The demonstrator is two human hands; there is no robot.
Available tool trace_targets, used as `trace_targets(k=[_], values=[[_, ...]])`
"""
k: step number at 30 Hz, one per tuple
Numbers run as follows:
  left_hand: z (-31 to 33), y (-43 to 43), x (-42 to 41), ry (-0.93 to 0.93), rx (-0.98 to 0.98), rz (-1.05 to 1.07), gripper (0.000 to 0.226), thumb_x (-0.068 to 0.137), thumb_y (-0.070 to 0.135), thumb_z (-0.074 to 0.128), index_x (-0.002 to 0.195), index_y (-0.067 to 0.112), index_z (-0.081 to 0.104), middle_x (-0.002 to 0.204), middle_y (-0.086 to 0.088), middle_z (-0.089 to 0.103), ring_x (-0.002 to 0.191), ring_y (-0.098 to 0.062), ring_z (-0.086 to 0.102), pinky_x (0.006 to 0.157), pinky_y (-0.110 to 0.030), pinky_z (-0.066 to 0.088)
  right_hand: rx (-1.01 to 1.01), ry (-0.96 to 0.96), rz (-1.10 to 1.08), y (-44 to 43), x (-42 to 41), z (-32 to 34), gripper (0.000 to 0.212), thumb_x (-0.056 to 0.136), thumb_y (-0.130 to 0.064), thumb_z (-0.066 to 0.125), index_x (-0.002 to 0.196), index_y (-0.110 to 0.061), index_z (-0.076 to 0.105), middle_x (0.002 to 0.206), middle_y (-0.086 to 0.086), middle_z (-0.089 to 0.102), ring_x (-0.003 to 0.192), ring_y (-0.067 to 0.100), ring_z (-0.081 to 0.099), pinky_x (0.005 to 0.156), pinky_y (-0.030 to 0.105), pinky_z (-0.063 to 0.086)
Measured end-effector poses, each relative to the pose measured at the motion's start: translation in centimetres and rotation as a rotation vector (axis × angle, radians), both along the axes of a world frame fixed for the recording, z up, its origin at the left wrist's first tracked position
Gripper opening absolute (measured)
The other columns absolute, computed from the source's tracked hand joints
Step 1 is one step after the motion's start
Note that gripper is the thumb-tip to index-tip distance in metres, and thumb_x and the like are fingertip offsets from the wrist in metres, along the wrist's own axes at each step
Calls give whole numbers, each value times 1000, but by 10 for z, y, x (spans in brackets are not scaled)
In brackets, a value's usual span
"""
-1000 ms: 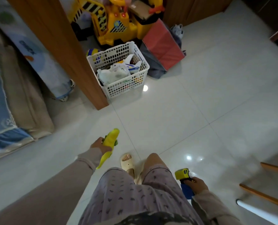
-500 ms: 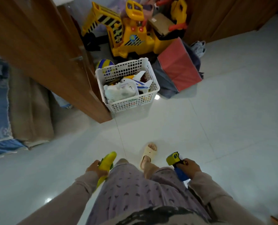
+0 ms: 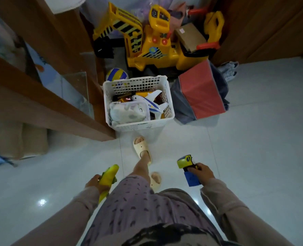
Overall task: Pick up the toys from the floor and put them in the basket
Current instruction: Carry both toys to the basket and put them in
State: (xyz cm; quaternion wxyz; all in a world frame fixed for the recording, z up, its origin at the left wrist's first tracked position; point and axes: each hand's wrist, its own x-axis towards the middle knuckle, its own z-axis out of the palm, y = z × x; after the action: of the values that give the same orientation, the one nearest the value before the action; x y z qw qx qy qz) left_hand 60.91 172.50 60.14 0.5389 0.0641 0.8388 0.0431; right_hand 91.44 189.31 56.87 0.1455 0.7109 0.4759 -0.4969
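Head-camera view, looking down at a person standing on a pale tiled floor (image 3: 253,157). The left hand (image 3: 95,183), held low beside the left thigh, has its fingers closed around a yellow-and-green toy (image 3: 109,178) whose rounded tip points forward. The right hand (image 3: 203,172), at about the same height on the other side, grips a yellow-and-blue toy (image 3: 187,168), its yellow end forward and its blue end toward the body. Between the hands, one foot in a cream slipper (image 3: 142,148) is planted just short of the white perforated basket (image 3: 142,125), which stands on the floor straight ahead, against the corner of a wooden panel (image 3: 46,107). The basket already holds a white-and-blue toy airplane (image 3: 149,102), a pale soft item (image 3: 127,112) and other pieces too dark to identify. Behind the basket lie a blue-and-yellow ball (image 3: 117,74) and a large yellow ride-on excavator (image 3: 147,41); a red box (image 3: 200,89) sits just to its right.
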Motion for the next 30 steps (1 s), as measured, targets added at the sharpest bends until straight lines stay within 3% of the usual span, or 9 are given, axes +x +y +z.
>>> trace_targets(k=[3,6,10,13,19,22,25,27,30], values=[[1,57,-15,1,9,29,65,59,49,54,107,4,55,108,-16,59,92,-27,51,81,-31,36,-34,-29,4,24,-2,-4,16,86,-17,63,80,-8,51,88,12,53,83,22,48,72,26,30],[5,118,-32,-29,73,0,82,49,38,50,122,0,52,120,-20,57,113,-34,55,87,-35,40,-62,-72,18,51,-3,-8,16,87,-15,61,80,-5,51,86,14,52,82,22,47,71,26,29],[4,190,-58,-83,201,-37,75,59,40,70,124,6,52,115,-15,57,85,-24,60,66,-19,49,-63,-120,-14,91,-9,-12,14,86,-11,62,88,2,61,91,23,61,84,26,54,72,28,34],[-11,231,-79,-95,189,-190,65,79,19,70,136,3,41,136,-21,52,120,-35,53,83,-30,43,-42,-113,-62,122,-16,-12,23,86,-9,62,99,10,63,99,29,64,84,28,54,73,31,36],[-43,263,-100,-92,133,-207,64,81,17,70,136,2,40,138,-22,50,123,-36,51,94,-38,44,-74,-69,-66,174,-52,-21,20,85,-15,65,76,-2,53,81,20,54,79,24,50,74,28,32],[-56,256,-97,-92,56,-120,61,80,14,71,133,0,45,131,-22,55,116,-35,55,82,-34,43,-124,-35,-24,198,-78,-38,26,85,-18,64,69,-4,49,79,20,51,78,24,49,74,28,32],[-68,246,-83,-97,-31,13,75,61,48,70,122,7,55,118,-14,62,105,-30,59,79,-32,41,-147,-11,23,225,-107,-63,33,83,-19,66,57,-14,47,80,18,53,80,26,52,75,30,37],[-81,245,-71,-66,-86,134,85,46,81,59,99,16,63,101,-7,71,90,-27,65,71,-31,46,-136,8,71,245,-126,-85,31,84,-17,65,58,-16,48,82,17,55,81,26,53,76,31,39],[-116,247,-61,-37,-94,236,86,44,95,45,84,21,63,82,6,73,75,-22,67,59,-26,48,-140,36,140,270,-151,-122,16,84,-18,63,74,-9,54,85,14,57,81,25,54,74,31,39]])
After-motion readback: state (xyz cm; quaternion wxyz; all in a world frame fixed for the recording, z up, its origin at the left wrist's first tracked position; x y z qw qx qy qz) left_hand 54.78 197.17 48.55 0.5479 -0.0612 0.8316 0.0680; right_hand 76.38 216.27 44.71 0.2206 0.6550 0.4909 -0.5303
